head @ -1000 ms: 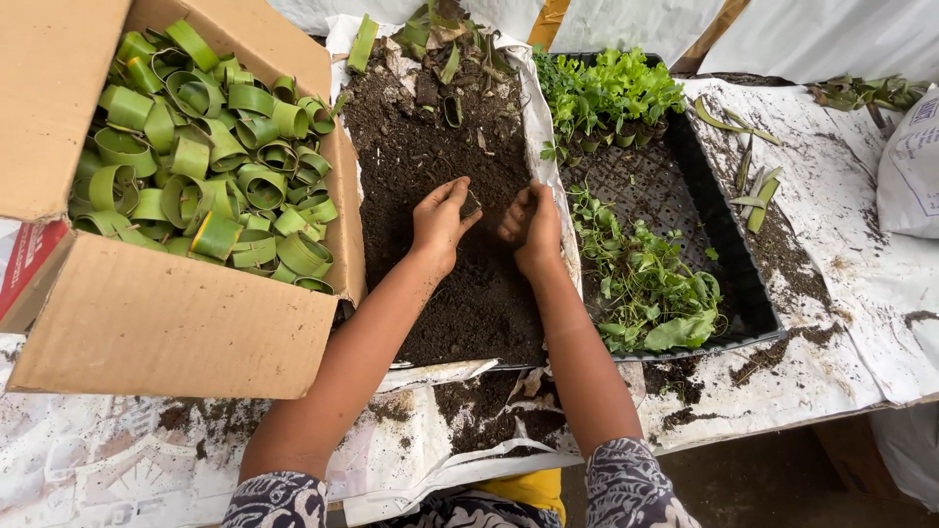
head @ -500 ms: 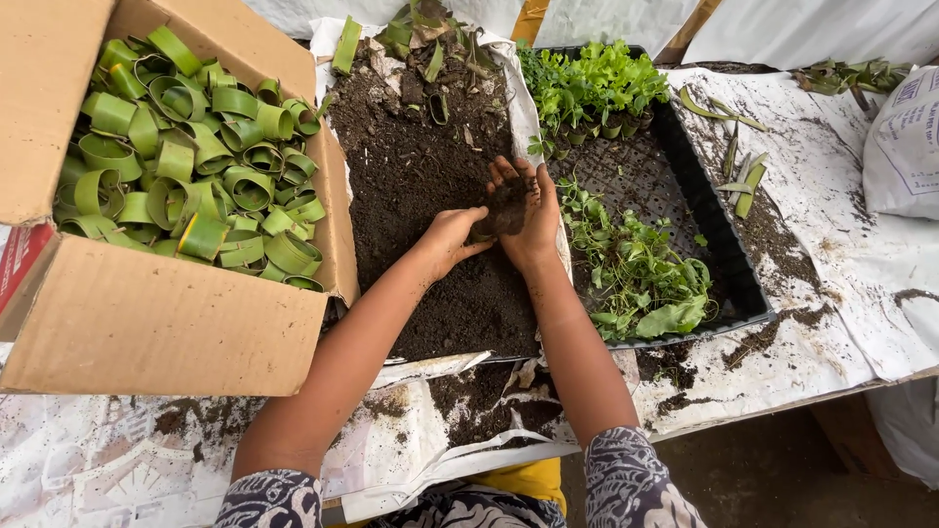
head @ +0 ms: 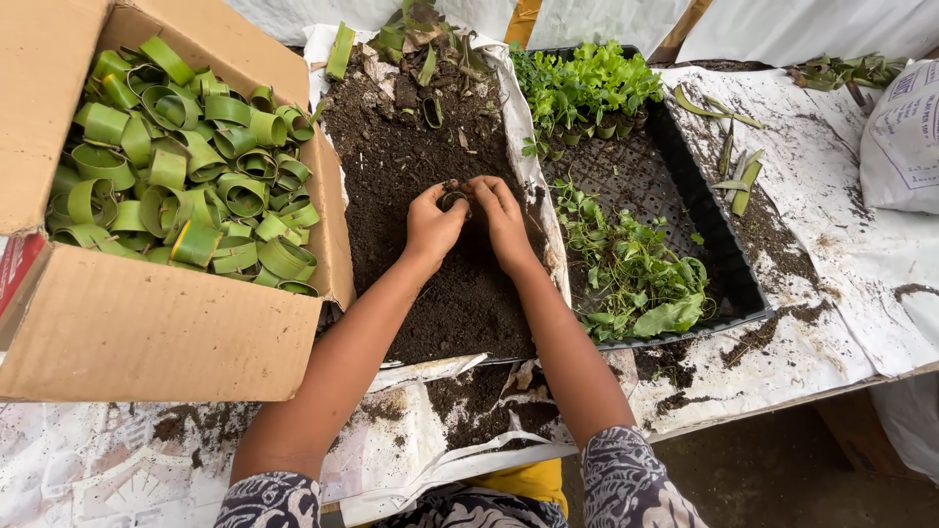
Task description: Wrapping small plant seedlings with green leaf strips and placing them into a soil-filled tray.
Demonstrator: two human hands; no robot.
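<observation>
1. Left hand (head: 432, 223) and right hand (head: 501, 217) meet over the soil pile (head: 430, 244), fingertips pinched together around a small leaf ring (head: 453, 198).
2. Leaf ring is dark and soil-covered, held between both hands just above the soil, near the middle of the pile. Both grips are narrow, fingers curled in on the ring.
3. Soil lies heaped on a white sheet (head: 518, 117) between the box and the tray; leaf scraps (head: 421, 39) sit at its far end.
4. Cardboard box (head: 147, 323) at left, flap open, full of green leaf rings (head: 186, 176) rolled into loops.
5. Black tray (head: 729, 264) at right, just beside the soil, holds seedlings (head: 587, 83) standing at the far end and loose seedlings lying at the near end.
6. Table (head: 831, 244) is covered in white paper smeared with soil; a white bag (head: 905, 137) sits at the far right edge.
</observation>
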